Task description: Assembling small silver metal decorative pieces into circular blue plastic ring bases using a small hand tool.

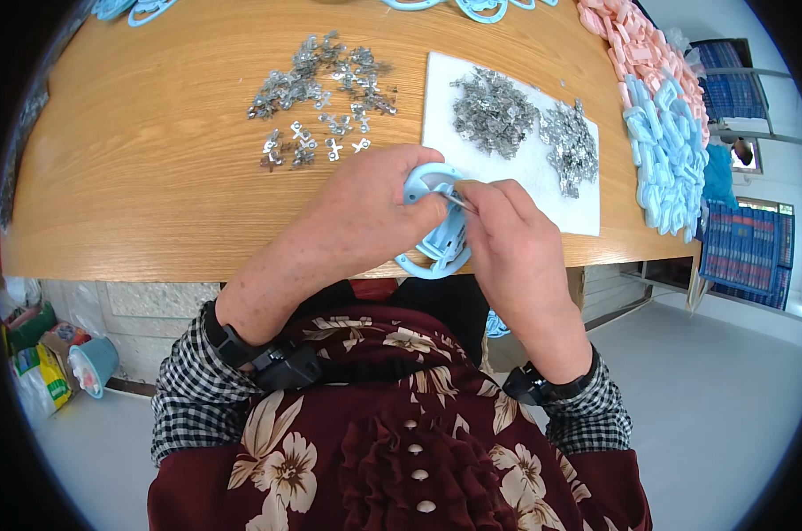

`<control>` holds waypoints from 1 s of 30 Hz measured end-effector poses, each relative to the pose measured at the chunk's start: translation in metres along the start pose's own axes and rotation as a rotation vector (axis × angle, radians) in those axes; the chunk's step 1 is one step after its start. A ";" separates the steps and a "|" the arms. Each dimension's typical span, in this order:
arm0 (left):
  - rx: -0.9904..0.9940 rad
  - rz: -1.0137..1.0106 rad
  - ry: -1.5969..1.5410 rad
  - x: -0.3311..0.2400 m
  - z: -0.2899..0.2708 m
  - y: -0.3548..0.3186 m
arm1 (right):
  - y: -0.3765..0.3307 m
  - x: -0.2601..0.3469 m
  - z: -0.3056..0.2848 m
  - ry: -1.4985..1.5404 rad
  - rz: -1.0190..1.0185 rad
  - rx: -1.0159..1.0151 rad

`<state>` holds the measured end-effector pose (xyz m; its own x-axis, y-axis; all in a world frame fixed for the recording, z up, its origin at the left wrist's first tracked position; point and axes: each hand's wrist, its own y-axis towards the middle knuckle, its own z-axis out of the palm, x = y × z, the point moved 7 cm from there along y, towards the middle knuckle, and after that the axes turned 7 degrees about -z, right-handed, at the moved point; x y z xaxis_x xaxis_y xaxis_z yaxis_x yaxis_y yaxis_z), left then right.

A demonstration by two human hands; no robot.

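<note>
My left hand [362,211] grips a light-blue plastic part [452,237] with a rounded frame and a ribbed middle, held up at the table's near edge. Its thumb presses on the upper inside of the frame. My right hand [518,246] pinches a thin, silvery metal piece [458,203] against the same spot. Fingers partly cover the piece, so its full shape cannot be made out. Beyond my left hand lie loose small metal clips [333,149], with a larger heap of clips [299,84] behind them.
A white sheet [441,115] on the wooden table [153,150] carries two piles of small metal parts [496,113]. Light-blue plastic parts [662,150] and pink ones [635,44] are heaped at the right edge. A light-blue bin [95,363] stands on the floor at left.
</note>
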<state>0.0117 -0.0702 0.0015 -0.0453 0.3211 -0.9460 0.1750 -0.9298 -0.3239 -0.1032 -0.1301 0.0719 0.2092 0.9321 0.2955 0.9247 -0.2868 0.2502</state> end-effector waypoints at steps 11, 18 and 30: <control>-0.025 0.019 0.005 0.008 -0.002 0.003 | -0.016 -0.021 -0.007 0.153 0.322 0.200; 0.039 -0.002 -0.018 0.005 0.002 0.006 | -0.016 -0.016 -0.016 -0.037 0.121 0.196; -0.007 -0.060 -0.109 0.001 0.004 0.004 | -0.025 -0.028 -0.016 0.072 0.129 0.156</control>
<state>0.0088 -0.0738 -0.0009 -0.1625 0.3540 -0.9210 0.1759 -0.9081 -0.3801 -0.1372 -0.1530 0.0723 0.3110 0.8701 0.3824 0.9309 -0.3600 0.0622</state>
